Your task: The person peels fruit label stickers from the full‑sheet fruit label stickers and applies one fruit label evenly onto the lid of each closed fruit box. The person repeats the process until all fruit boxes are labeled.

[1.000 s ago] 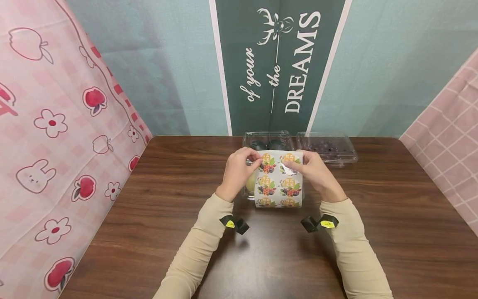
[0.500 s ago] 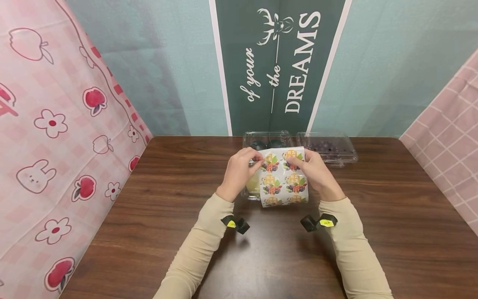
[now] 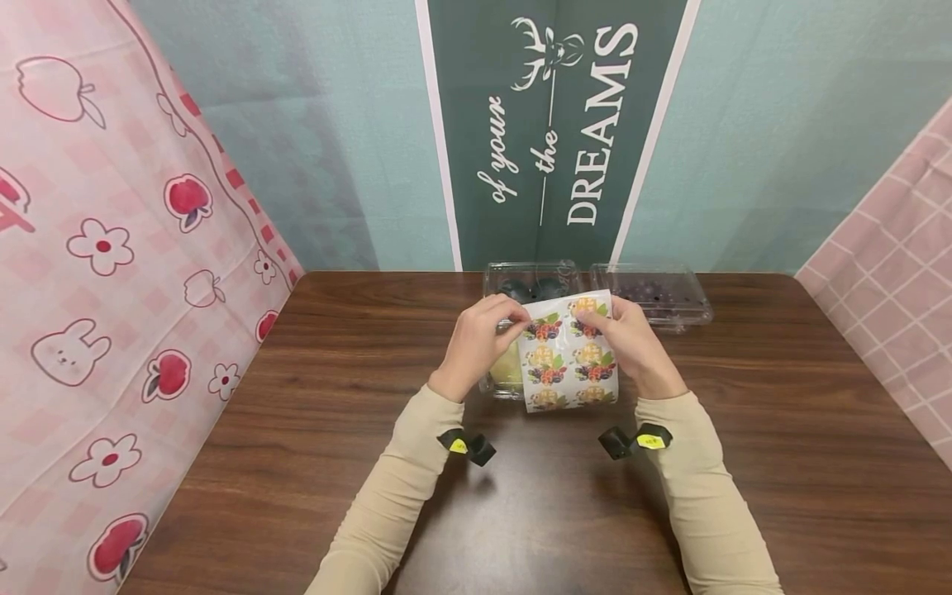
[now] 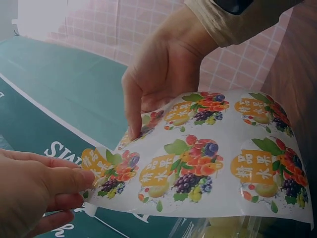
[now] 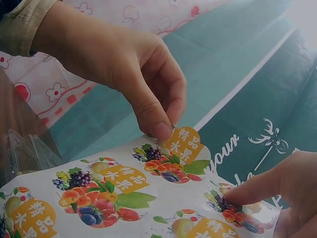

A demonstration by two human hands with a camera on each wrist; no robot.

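A white sheet of fruit stickers [image 3: 569, 354] is held up in front of the body, printed in rows with orange lettering and berries. My left hand [image 3: 479, 340] pinches a sticker at the sheet's upper left corner between thumb and forefinger. In the right wrist view this sticker's orange part [image 5: 184, 144] stands out past the sheet's edge, right at the left thumb. My right hand [image 3: 638, 347] grips the upper right corner, its thumb lying on the printed face and its other fingers largely hidden behind. The sheet bends in a curve in the left wrist view.
Behind the sheet, partly covered, is a clear plastic box with yellow-green fruit [image 3: 506, 370]. Farther back stands a clear box with dark round fruit [image 3: 515, 289]. To its right is a clear box of purple grapes [image 3: 654, 296]. All are on the brown wooden table [image 3: 357, 347].
The sheet has shifted right and tilted, its right side rising slightly. The right hand's thumb has moved with it, and the left hand has drifted a little right, still pinching the corner.
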